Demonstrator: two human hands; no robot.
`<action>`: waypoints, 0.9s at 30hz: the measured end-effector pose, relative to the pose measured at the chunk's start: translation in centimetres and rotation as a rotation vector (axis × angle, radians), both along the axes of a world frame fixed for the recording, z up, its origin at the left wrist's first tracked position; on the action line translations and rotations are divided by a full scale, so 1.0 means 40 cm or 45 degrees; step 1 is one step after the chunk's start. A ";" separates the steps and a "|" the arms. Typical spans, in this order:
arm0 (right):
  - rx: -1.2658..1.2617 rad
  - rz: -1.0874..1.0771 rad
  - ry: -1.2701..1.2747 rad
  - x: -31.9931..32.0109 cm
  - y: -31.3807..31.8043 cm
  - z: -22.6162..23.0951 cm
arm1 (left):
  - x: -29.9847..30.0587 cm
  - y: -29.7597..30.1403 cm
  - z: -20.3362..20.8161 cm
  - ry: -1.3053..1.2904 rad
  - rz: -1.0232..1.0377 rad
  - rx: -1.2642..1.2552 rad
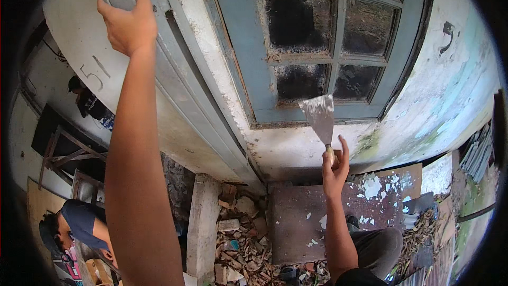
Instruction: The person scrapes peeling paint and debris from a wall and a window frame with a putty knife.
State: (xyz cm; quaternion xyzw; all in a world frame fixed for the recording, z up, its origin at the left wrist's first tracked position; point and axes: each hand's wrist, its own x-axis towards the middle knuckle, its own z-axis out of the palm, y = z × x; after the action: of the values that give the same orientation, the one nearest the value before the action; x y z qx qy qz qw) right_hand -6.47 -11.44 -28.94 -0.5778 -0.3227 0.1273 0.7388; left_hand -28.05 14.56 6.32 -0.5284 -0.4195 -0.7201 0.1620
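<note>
My left hand reaches up at the upper left and grips a grey metal door frame, its thumb pointing up along the face. In front of the wall, my right hand holds a putty knife by its short handle, blade upward. Whitish residue coats part of the blade. Its tip overlaps the bottom edge of a blue-grey window frame with several dirty panes; I cannot tell whether it touches. Below the window runs a white, stained wall.
Underneath lies a brown board scattered with paint flakes, beside broken rubble and a concrete ledge. Dry leaves lie at the right. Two other people are at the left, one in a dark blue shirt near the lower edge.
</note>
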 end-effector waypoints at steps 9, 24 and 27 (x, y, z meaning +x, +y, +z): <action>0.059 -0.213 -0.876 0.109 0.131 0.291 | -0.009 0.010 0.005 0.003 0.081 -0.021; -0.323 0.034 -1.713 0.196 0.087 0.377 | 0.003 -0.001 0.000 -0.016 0.002 0.016; -0.326 0.069 -1.664 0.190 0.056 0.385 | 0.002 -0.001 0.000 -0.018 -0.016 0.021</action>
State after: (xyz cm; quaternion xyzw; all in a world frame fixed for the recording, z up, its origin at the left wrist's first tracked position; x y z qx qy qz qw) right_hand 1.14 -9.19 -13.55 -0.6110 -0.7008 -0.1932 0.3135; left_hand -27.98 14.50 6.33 -0.5244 -0.4113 -0.7284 0.1590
